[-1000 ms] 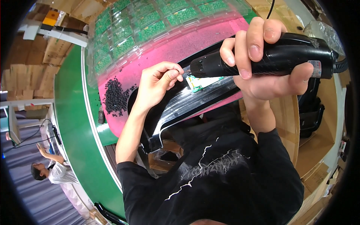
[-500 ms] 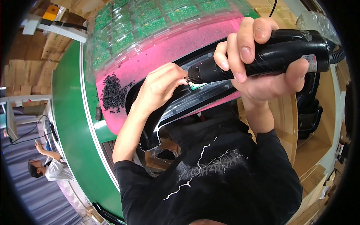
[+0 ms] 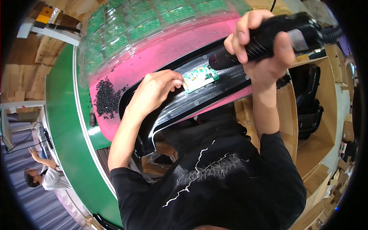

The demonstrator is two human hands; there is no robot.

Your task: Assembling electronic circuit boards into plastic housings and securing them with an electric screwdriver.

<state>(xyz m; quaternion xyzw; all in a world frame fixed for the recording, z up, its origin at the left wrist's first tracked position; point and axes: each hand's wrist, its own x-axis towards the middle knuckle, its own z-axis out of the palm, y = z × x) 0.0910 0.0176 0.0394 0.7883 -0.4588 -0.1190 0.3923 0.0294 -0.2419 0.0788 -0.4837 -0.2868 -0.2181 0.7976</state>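
Head view: right hand [image 3: 263, 72] curled round driver [image 3: 264, 43], nose at one o'clock of board [image 3: 200, 79]
Left hand [image 3: 153, 91] pinched near nine, contents I cannot tell; better keep driver square

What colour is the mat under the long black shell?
The mat is pink, best seen in the head view.

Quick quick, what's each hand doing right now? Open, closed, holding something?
Left hand: closed, fingertips together by the circuit board; can't tell if anything's pinched.
Right hand: closed around the black corded tool.
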